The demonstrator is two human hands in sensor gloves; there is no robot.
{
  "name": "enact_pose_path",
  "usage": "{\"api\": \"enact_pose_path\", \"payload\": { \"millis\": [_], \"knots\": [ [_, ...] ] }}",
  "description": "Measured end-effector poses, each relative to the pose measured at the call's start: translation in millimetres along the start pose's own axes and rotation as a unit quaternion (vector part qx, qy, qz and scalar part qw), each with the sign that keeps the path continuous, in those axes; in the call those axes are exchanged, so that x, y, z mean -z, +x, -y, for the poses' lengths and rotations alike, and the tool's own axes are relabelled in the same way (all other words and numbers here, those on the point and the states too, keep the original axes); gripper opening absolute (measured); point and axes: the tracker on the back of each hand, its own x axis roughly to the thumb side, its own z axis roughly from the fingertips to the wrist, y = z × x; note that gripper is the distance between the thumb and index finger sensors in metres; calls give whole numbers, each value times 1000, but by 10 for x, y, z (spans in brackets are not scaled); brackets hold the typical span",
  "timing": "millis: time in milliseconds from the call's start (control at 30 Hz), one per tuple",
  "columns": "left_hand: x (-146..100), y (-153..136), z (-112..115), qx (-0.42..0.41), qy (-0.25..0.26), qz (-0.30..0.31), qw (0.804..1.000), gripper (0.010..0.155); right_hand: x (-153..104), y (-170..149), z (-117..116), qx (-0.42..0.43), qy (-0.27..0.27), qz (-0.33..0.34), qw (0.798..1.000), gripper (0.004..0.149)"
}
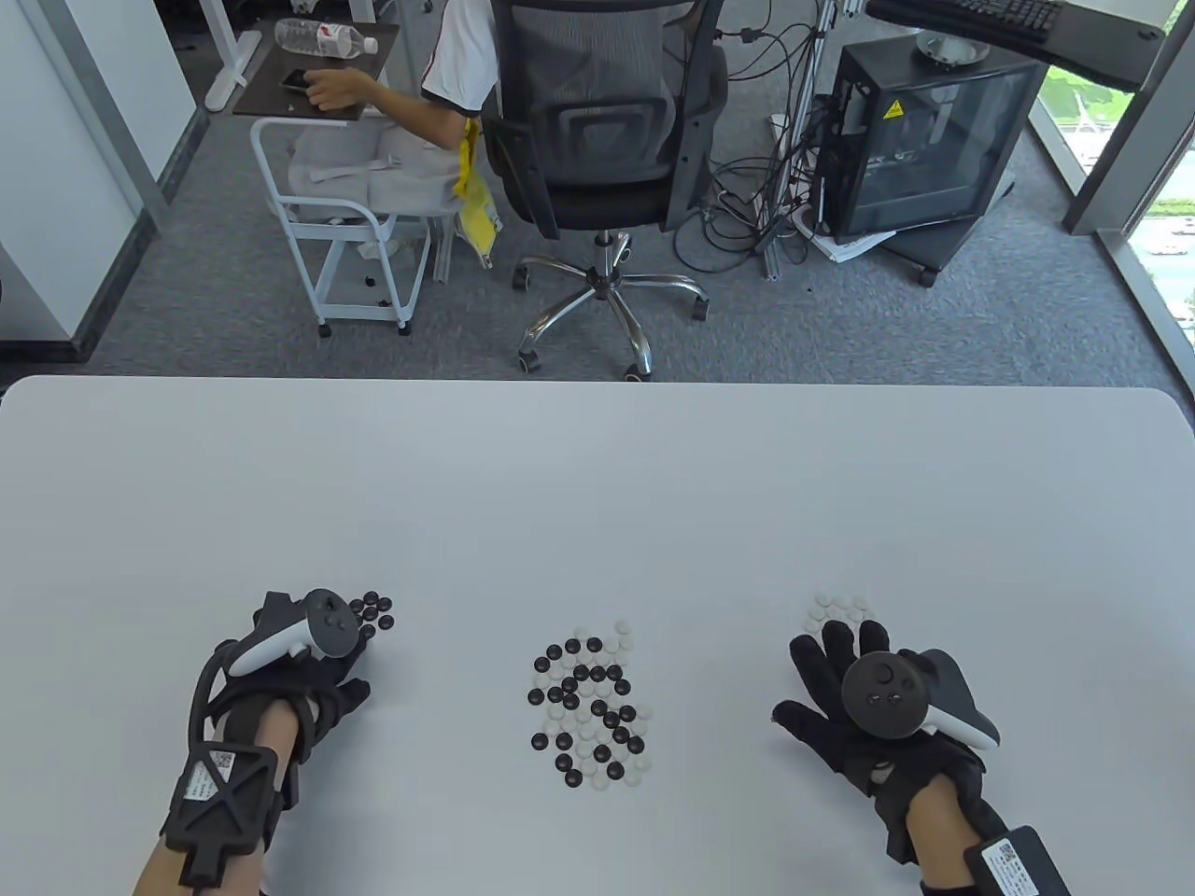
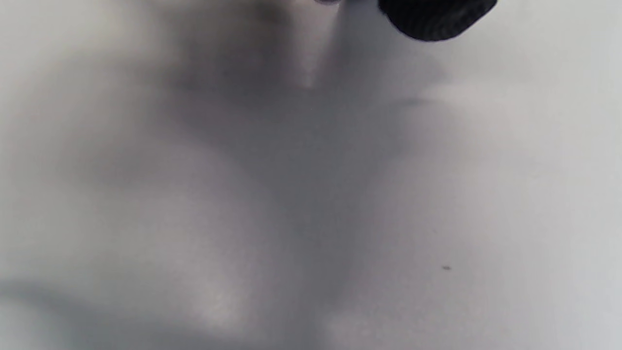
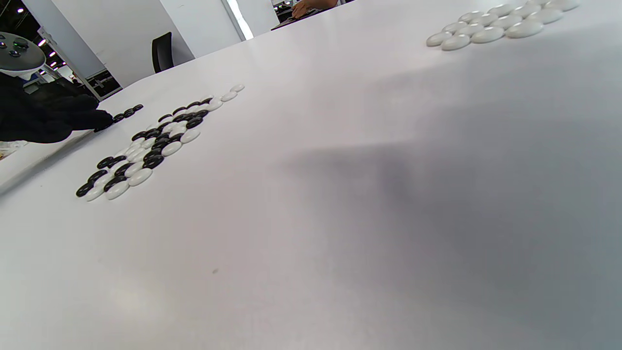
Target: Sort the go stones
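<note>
A mixed heap of black and white Go stones [image 1: 590, 707] lies flat on the table between my hands. Sorted black stones [image 1: 375, 611] cluster far left, sorted white stones [image 1: 836, 608] far right

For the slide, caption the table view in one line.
Gloved left hand beside sorted black stones, right hand near sorted white stones, mixed pile between.

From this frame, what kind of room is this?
Probably an office or lab workspace: a mesh office chair on grey carpet, a glass-sided computer tower with loose cables, and a white table.
</note>
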Motion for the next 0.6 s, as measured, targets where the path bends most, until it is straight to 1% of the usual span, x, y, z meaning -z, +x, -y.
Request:
{"api": "enact_pose_path", "payload": {
  "millis": [67,167,200,300,333,433,500,600],
  "knots": [
    [1,11,-29,-4,4,0,1000,70,-1,-2,1,0,0,0,1000,85],
    [-112,101,-139,-10,39,25,999,71,-4,-6,6,1,-3,0,1000,85],
    [-187,166,-197,-12,54,40,998,71,-3,-10,6,1,-4,0,1000,86],
    [-364,374,-309,-10,67,84,994,70,0,-13,4,1,-2,-2,1000,86],
    [-433,485,-338,-3,71,103,992,69,0,-12,3,0,-1,-2,1000,85],
    [-540,760,-345,32,70,138,987,67,1,-7,3,-1,-1,0,1000,85],
    [-580,1009,-295,62,53,181,980,65,3,-7,2,-1,-1,0,1000,85],
    [-585,1298,-213,70,31,223,972,64,3,-7,0,-1,-1,2,1000,85]
  ]
}}
